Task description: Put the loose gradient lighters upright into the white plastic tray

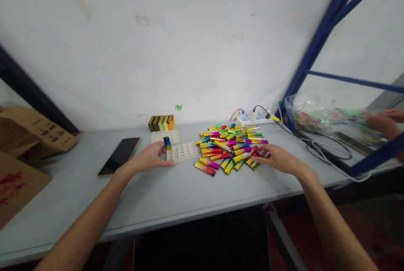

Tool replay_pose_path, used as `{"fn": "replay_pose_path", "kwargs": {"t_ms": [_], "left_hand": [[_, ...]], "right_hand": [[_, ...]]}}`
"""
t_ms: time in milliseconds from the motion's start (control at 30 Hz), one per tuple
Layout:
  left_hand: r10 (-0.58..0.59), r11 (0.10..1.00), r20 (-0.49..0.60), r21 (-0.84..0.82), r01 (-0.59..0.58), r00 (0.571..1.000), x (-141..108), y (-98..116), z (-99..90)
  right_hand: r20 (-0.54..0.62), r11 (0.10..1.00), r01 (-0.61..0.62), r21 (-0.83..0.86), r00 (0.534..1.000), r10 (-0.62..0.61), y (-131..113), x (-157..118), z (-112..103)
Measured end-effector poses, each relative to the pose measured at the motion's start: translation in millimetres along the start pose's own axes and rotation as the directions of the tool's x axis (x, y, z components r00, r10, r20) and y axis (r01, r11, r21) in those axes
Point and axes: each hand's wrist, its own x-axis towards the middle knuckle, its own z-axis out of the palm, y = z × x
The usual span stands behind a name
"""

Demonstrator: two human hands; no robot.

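A white tray (183, 152) with rows of round-edged slots lies on the table, and one blue-and-gold lighter (167, 143) stands upright at its left end. My left hand (153, 156) is at that end, its thumb along the near edge and its fingers curled behind the lighter, gripping the tray's corner. To the right, shiny lighters (221, 146) in yellow, red, purple and blue lie in a loose pile. My right hand (276, 157) is at the pile's right edge, thumb and fingers around the end of a red lighter (253, 151).
Behind the tray sit a second white tray (158, 137) and a block of upright lighters (161, 123). A phone (120, 156) lies left, near cardboard boxes (38, 130). A power strip (255, 118) with cables, a blue frame (299, 77) and another person's hand (383, 121) are right.
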Motion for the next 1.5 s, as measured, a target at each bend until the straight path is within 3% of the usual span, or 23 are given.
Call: {"fn": "replay_pose_path", "kwargs": {"t_ms": [267,400,633,767,900,1067,1233,1333,1500], "left_hand": [[0.005,0.999,-0.01,-0.037,-0.006,1.0,-2.0,2.8,-2.3],[0.023,0.999,-0.021,-0.035,-0.024,0.999,-1.6,2.3,-1.8],[0.011,1.0,-0.018,-0.025,-0.011,1.0,-2.7,1.5,-0.6],[0.019,1.0,-0.022,-0.022,-0.019,1.0,-3.8,2.9,-0.7],[0.02,0.999,-0.027,-0.04,-0.022,0.999,-4.3,4.3,-1.3],[0.007,0.997,-0.035,-0.071,-0.009,0.999,-4.2,4.1,-1.1],[0.015,0.995,-0.041,-0.095,-0.019,0.999,-5.4,3.7,-0.2],[0.031,0.995,-0.05,-0.091,-0.036,0.998,-6.6,3.6,0.7],[0.071,0.995,-0.031,-0.073,-0.073,0.997,-8.0,0.4,3.3]], "right_hand": [[-0.17,0.986,-0.16,-0.038,0.974,0.152,-12.3,-8.2,42.1],[-0.213,0.981,-0.19,0.021,0.958,0.191,-14.1,-9.2,47.8],[-0.351,0.968,-0.115,0.222,0.917,0.19,-13.8,-18.7,45.1],[-0.352,0.876,0.002,0.483,0.916,0.192,-3.6,-22.4,44.4],[-0.308,0.658,0.106,0.746,0.93,0.2,-5.5,-23.9,46.6],[-0.134,0.448,0.085,0.89,0.988,0.079,-39.0,-20.9,41.3],[-0.038,0.241,0.067,0.968,0.992,-0.122,-80.2,-3.8,39.6],[-0.077,0.245,0.136,0.96,0.968,-0.238,-101.2,11.9,43.5],[-0.074,0.36,0.197,0.912,0.942,-0.329,-133.9,42.7,46.3]]}}
